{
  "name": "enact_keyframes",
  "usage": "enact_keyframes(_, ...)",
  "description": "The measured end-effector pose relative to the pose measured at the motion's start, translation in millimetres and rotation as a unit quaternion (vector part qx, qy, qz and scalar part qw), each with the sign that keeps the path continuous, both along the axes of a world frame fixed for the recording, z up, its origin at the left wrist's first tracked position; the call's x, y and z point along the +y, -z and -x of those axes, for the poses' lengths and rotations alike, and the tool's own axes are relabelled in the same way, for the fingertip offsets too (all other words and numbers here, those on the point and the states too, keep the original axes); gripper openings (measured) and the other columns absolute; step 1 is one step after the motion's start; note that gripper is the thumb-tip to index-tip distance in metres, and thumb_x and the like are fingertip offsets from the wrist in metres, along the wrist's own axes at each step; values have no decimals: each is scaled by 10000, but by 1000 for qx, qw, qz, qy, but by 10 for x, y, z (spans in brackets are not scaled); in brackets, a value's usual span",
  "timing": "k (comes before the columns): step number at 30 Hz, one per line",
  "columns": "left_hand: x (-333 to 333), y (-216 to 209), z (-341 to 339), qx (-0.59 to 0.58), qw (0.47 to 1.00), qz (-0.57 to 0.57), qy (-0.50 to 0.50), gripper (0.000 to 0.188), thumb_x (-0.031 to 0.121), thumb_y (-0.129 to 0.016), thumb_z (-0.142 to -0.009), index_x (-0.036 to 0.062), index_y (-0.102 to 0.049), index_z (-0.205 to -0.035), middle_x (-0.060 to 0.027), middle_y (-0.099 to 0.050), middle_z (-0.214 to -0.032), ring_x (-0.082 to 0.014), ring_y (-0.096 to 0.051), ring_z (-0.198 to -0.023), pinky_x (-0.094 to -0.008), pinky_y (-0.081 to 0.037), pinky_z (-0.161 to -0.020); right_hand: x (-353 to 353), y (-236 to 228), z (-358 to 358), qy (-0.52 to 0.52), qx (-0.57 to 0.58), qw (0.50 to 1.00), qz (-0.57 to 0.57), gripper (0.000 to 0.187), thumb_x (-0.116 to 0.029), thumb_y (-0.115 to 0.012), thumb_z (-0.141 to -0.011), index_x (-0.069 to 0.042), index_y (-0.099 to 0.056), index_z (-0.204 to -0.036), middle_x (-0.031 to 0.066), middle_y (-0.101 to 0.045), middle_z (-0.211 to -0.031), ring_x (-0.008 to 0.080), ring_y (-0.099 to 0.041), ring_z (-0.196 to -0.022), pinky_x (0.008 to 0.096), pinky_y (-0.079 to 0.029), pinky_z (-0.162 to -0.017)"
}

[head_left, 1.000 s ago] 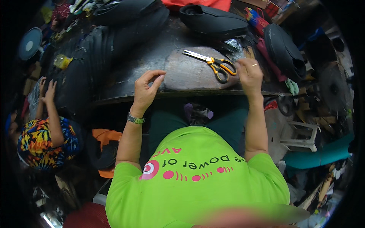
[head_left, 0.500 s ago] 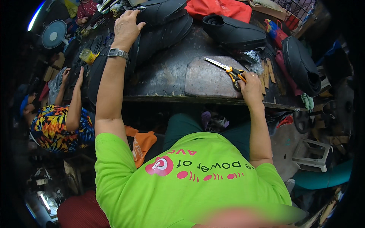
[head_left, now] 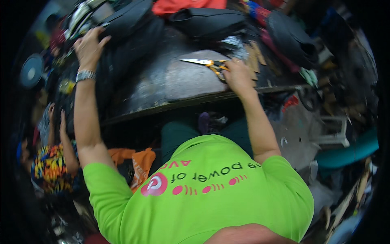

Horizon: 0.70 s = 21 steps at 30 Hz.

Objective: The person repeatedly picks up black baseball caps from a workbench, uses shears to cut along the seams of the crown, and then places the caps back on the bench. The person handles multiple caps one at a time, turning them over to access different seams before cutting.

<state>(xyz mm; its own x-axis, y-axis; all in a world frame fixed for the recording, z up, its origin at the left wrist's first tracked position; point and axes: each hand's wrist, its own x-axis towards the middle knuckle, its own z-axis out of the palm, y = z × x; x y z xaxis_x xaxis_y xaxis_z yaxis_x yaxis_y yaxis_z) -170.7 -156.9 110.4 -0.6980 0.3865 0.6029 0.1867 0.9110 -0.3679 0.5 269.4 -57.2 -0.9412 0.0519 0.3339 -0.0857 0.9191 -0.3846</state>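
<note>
My right hand (head_left: pixel 240 76) is closed round the handles of a pair of scissors (head_left: pixel 214 64) with orange and black grips. Their blades point left, over the far part of a worn greyish pad (head_left: pixel 191 79) on the dark table. With thumb apart from the fingers, my left hand (head_left: pixel 90 49) is stretched out at the left edge of a stack of black sheet material (head_left: pixel 134 34). Motion blurs it, and I cannot tell whether its fingertips touch the stack. A wristwatch (head_left: pixel 85 75) is on my left wrist.
Bundles of black material (head_left: pixel 207 21) lie at the back, near a red bag (head_left: pixel 189 5). Brown strips (head_left: pixel 255 57) lie beyond my right hand. At the left are a co-worker in a patterned shirt (head_left: pixel 53 166) and a fan (head_left: pixel 32 71); a stool (head_left: pixel 334 132) stands right.
The view has turned, so the table and everything on it sit farther left and tilted. Both hands keep about the same places beside the stack and over the pad.
</note>
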Motion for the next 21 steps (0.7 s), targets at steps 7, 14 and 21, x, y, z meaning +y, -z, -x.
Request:
enact_keyframes(7,-72,26,93,-74,997,-19,-27,324,352,-760,-822,200,-678,-1096,24,-687,-1056,-224,-649,-1042,-419,-423,-887,-6,22,2,1,6,1000,-9,239,-173,-751,-804,-61,-716,-1011,115,-644,-1000,316,-598,-1027,439,-474,-880)
enact_keyframes(14,-85,-479,-372,3,996,-69,54,328,275,-738,-872,134,-688,-1164,-67,-727,-1120,-253,-678,-1040,-373,-451,-970,-15,15,6,-7,18,1000,10,202,-151,-744,-777,-53,-710,-950,144,-635,-1034,329,-597,-1025,471,-465,-869)
enact_keyframes(21,745,322,-1919,-177,947,-190,192,286,192,-785,-842,7,-698,-1041,-155,-689,-926,-324,-681,-801,-390,-520,-699,-12,-3,-6,-8,14,1000,-2,246,-149,-758,-797,-44,-706,-1012,142,-639,-1001,335,-601,-1007,441,-473,-868)
